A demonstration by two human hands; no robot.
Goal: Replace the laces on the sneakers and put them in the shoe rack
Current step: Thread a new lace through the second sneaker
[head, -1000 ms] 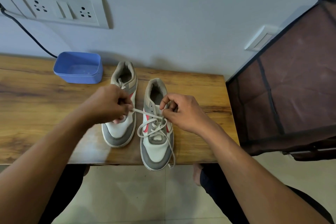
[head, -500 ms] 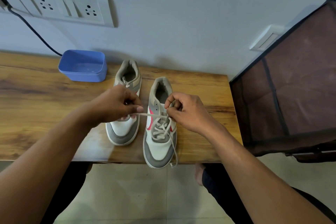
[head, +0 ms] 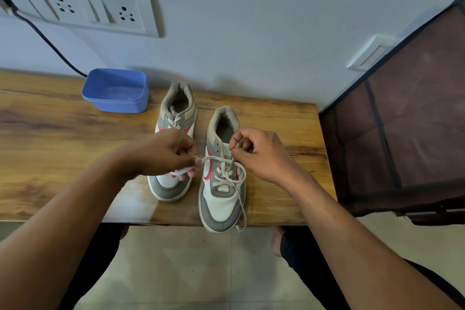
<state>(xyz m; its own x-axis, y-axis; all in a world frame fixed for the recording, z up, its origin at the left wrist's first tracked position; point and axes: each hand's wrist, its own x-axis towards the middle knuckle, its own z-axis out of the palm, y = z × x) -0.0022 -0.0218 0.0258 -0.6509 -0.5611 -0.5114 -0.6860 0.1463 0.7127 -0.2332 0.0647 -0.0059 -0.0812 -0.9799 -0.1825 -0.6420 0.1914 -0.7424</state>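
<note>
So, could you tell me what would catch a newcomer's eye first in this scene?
Two hands meet at the middle of the table: the left hand pinches a white lace pulled sideways, and the right hand pinches it over the nearer sneaker. A second sneaker stands beside it, with a blue tub behind, by the wall. A brown shoe rack fills the right edge.

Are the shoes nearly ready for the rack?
Not yet. The left sneaker already shows laces. The left hand and right hand pinch the lace of the right sneaker, which is loose, one end dangling. Both sneakers sit on the table, not in the shoe rack.
</note>
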